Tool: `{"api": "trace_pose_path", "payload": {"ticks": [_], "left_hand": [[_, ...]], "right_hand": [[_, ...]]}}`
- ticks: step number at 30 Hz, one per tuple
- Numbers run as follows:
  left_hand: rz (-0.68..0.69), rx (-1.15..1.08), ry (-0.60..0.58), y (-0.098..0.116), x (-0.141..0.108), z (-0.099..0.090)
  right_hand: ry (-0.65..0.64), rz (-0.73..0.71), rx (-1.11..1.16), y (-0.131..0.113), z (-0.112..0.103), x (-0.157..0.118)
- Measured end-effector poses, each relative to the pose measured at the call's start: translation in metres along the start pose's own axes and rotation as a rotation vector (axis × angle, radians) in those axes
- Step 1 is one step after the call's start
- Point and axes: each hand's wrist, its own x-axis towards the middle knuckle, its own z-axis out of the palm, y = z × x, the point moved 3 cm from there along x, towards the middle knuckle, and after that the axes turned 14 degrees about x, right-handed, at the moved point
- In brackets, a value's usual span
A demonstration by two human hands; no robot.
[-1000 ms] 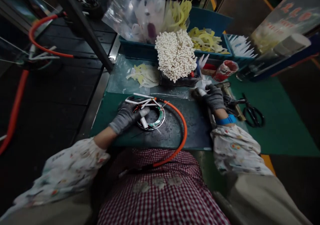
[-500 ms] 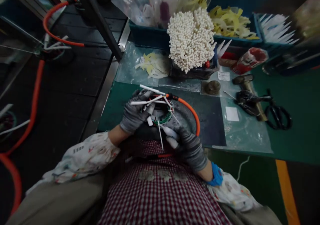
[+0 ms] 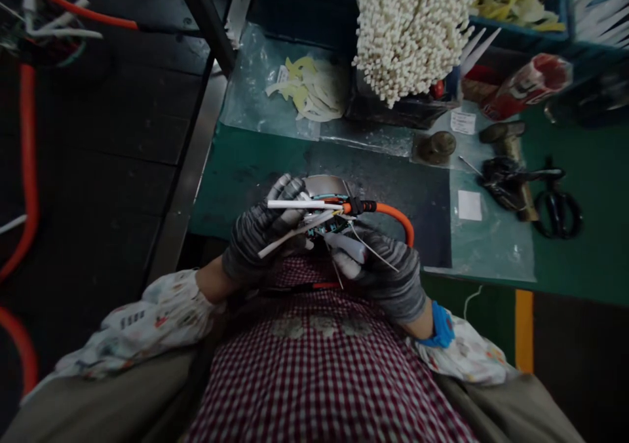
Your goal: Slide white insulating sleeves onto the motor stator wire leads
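Observation:
A round metal part (image 3: 327,186) with a green inner ring, white sleeves and an orange cable (image 3: 396,215) is tilted up at the bench's front edge. My left hand (image 3: 263,230), in a grey striped glove, grips its left side beside the white sleeves (image 3: 297,204). In my right hand (image 3: 388,266), also gloved, is a whitish translucent tool (image 3: 348,246), its tip against the part's lower side. Thin white ties (image 3: 373,248) stick out near it. The far fingers of my right hand are hidden behind the cable and part.
Behind the part stands a bundle of white sticks (image 3: 413,33). Yellow strips (image 3: 309,86) lie on plastic at the back left. A hammer (image 3: 514,161), black scissors (image 3: 557,204) and a red can (image 3: 528,86) are at the right. Orange cables (image 3: 29,168) hang at the far left.
The round part has tilted, so its metal outer side shows and its ring opening is less visible. My left hand has turned with it. The view has shifted downward and closer to the bench.

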Motion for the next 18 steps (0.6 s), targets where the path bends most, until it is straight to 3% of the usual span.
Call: {"api": "trace_pose_path", "payload": {"ticks": [5,9,18], "left_hand": [[-0.006,0.032,-0.027,0.001,0.001,0.001],[-0.002,0.013,-0.02,0.004,0.01,-0.003],[0.115,0.364,-0.208,0.025,0.073,0.006]], "right_hand": [[-0.075,0.005,0.016,-0.004,-0.005,0.007],[-0.058,0.035,0.017,0.002,-0.014,0.005],[-0.036,0.148,-0.108,0.016,-0.042,0.008]]}}
